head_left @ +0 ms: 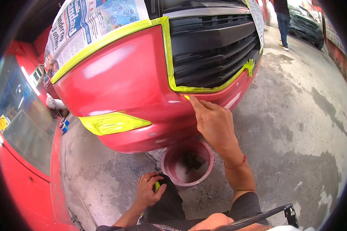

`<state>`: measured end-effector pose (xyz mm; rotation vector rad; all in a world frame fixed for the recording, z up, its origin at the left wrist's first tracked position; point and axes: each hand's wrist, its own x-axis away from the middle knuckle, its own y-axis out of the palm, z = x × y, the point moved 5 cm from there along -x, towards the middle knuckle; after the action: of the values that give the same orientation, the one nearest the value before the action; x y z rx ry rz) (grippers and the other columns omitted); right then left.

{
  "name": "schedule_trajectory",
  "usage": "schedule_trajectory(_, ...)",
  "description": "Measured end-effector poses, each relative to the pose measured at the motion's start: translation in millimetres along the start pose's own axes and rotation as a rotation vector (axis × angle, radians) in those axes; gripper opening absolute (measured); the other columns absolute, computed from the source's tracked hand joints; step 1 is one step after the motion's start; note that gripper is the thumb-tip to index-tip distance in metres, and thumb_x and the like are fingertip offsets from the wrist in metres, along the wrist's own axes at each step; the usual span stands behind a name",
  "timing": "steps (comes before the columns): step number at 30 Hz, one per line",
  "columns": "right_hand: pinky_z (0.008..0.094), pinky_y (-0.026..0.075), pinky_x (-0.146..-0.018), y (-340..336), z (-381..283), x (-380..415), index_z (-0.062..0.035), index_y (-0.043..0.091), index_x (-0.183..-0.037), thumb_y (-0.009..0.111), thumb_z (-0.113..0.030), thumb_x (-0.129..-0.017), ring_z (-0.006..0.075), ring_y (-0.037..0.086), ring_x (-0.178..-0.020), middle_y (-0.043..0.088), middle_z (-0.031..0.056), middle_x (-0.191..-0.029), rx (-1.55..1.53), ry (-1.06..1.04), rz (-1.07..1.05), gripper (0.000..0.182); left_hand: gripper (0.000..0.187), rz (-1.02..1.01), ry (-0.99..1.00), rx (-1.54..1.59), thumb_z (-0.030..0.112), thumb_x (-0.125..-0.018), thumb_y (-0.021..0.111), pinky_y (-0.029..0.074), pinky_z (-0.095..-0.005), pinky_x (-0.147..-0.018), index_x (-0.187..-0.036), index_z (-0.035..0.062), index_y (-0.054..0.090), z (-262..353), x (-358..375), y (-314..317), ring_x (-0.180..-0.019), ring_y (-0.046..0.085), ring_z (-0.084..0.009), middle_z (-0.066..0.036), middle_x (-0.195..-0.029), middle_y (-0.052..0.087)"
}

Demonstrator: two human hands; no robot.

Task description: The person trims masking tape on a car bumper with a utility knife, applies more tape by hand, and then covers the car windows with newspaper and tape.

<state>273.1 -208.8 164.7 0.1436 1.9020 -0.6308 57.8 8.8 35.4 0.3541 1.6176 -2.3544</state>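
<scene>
A red car bumper (138, 81) with pale sanded patches fills the upper middle. Yellow-green masking tape (169, 57) borders the black grille (216, 42), and more of it covers the lamp recess (115, 123). My right hand (214, 123) is at the bumper just below the grille's lower corner, index finger extended and the other fingers curled. At its fingertip a small yellow-green strip of tape (187, 97) lies against the red surface. My left hand (149, 190) rests by my knee, fingers curled round a yellow-green piece (157, 186), apparently tape and mostly hidden.
A pink basin (169, 175) with a dark object inside stands under the bumper. Newspaper (88, 27) covers the upper bodywork. A red-framed glass panel (31, 131) is at left. Another person (283, 23) stands near a dark car (306, 25) at the upper right.
</scene>
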Motion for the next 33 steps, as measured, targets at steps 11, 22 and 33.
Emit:
schedule_trajectory(11,0.0386,0.057,-0.069,-6.1,2.8,1.8,-0.0088,0.071,-0.118,0.067,-0.006,-0.081,0.0259,0.071,-0.079,0.070,0.0059,-0.088,0.054,0.025,0.013,0.037,0.033,0.009,0.010,-0.003,0.030,-0.081,0.077,0.043,-0.0446,-0.099,-0.105,0.0073,0.072,-0.5,1.7,-0.8,-0.112,0.060,-0.0323,-0.012,-0.117,0.066)
schedule_trajectory(22,0.0422,0.055,-0.064,-25.9,16.1,2.2,-0.0082,0.076,-0.112,0.067,-0.006,-0.086,0.0334,0.069,-0.073,0.073,0.0140,-0.087,0.075,0.079,-0.032,0.028,0.032,-0.007,0.014,0.050,0.021,-0.081,0.076,0.043,-0.0472,-0.102,-0.109,0.0065,0.069,-8.4,5.9,5.1,-0.117,0.057,-0.0369,-0.017,-0.121,0.064)
schedule_trajectory(33,0.0406,0.049,-0.058,-104.7,45.3,-2.4,-0.0075,0.068,-0.112,0.063,-0.010,-0.096,0.0320,0.067,-0.064,0.065,0.0149,-0.071,-0.296,0.322,0.097,0.017,0.030,0.195,0.010,0.051,0.021,-0.080,0.075,0.044,-0.0456,-0.099,-0.105,0.0055,0.069,1.3,11.4,3.5,-0.112,0.058,-0.0351,-0.015,-0.114,0.064)
